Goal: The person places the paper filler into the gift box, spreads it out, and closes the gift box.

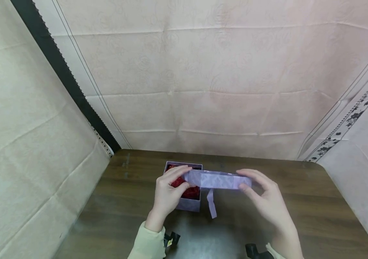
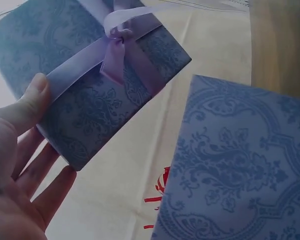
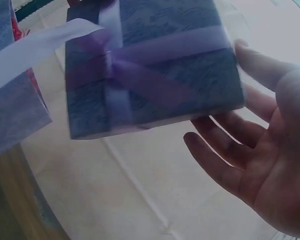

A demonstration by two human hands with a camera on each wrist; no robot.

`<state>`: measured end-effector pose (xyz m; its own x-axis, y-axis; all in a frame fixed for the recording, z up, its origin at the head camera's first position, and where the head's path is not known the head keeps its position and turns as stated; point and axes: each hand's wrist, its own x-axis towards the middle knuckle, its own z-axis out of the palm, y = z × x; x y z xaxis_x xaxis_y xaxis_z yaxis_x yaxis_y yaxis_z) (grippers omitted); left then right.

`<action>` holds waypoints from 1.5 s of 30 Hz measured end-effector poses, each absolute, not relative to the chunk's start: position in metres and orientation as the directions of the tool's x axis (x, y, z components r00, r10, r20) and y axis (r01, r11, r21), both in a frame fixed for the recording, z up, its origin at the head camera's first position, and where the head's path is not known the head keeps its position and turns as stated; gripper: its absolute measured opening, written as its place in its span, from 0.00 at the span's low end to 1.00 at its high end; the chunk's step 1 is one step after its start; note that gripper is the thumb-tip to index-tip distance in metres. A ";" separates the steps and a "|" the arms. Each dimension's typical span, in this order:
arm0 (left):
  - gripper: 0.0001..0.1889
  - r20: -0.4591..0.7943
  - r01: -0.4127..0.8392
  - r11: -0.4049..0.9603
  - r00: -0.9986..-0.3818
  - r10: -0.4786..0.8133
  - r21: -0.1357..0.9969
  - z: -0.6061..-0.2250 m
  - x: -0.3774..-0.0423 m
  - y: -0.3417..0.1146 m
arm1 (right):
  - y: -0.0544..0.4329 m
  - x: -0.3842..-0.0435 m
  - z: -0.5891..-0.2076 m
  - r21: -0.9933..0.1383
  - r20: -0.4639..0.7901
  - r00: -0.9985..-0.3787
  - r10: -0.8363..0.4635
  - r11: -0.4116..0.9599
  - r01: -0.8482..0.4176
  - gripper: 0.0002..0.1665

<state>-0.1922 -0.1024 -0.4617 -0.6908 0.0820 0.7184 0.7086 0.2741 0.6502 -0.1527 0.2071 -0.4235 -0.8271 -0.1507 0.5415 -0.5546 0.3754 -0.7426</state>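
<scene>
Both hands hold a purple patterned gift box lid up off the table, tilted on edge in the head view. My left hand grips its left end between thumb and fingers. At the opposite end, my right hand pinches it the same way. A lilac ribbon bow is tied across the lid's top, and one ribbon tail dangles below. Just left of and partly behind the lid stands the matching box base, uncovered, with crumpled dark red filling inside. My left hand hides part of the base.
The base stands on a brown wooden table, towards its far edge. Pale cloth hangs behind the table, with more cloth on both sides. Black wrist straps show at the sleeves.
</scene>
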 end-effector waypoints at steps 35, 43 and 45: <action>0.27 0.245 0.237 0.188 -0.969 -0.024 0.953 -0.466 -0.199 -0.152 | 0.123 -0.186 -0.479 -0.960 0.122 -0.992 -0.031 0.251 -0.126 0.38; 0.47 0.121 0.180 0.246 -0.963 0.239 0.952 -0.469 -0.199 -0.175 | 0.110 -0.187 -0.484 -0.968 0.094 -0.990 -0.108 0.223 -0.116 0.43; 0.52 0.095 0.176 0.259 -0.951 0.295 0.950 -0.468 -0.197 -0.180 | 0.108 -0.186 -0.484 -0.967 0.080 -0.989 -0.121 0.232 -0.106 0.46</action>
